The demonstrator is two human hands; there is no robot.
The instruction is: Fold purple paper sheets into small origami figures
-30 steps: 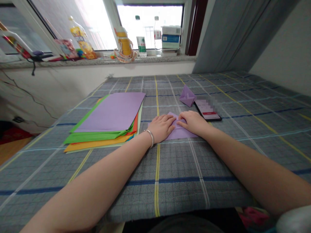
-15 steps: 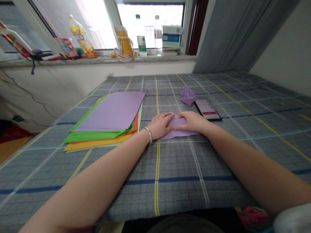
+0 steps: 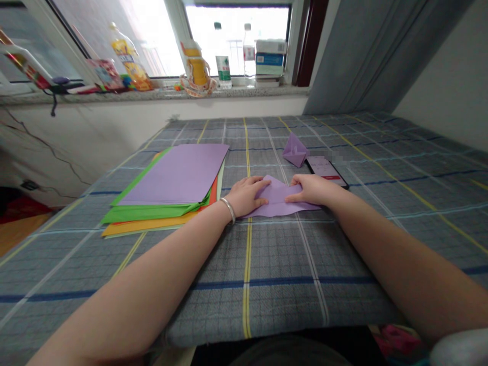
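A folded sheet of purple paper [image 3: 276,200] lies on the checked cloth between my hands, with a peak on its far side. My left hand [image 3: 244,195], a silver bangle at its wrist, rests on the left part of the paper with its fingers laid out and the thumb apart. At the right part, my right hand [image 3: 313,189] pinches the paper between thumb and curled fingers. Just beyond stands a folded purple paper shape [image 3: 295,151], touching or very near a phone [image 3: 326,170] with a lit screen, which my right hand partly hides.
To the left lies a stack of coloured paper [image 3: 175,175], purple on top, with green, orange and yellow sheets beneath. The checked cloth [image 3: 282,254] covers the whole surface. Along the windowsill [image 3: 152,95] stand bottles, a yellow flask [image 3: 197,68] and stacked boxes [image 3: 270,60].
My hands have moved apart along the paper, the left one leftward and the right one rightward. More of the purple paper shows between them.
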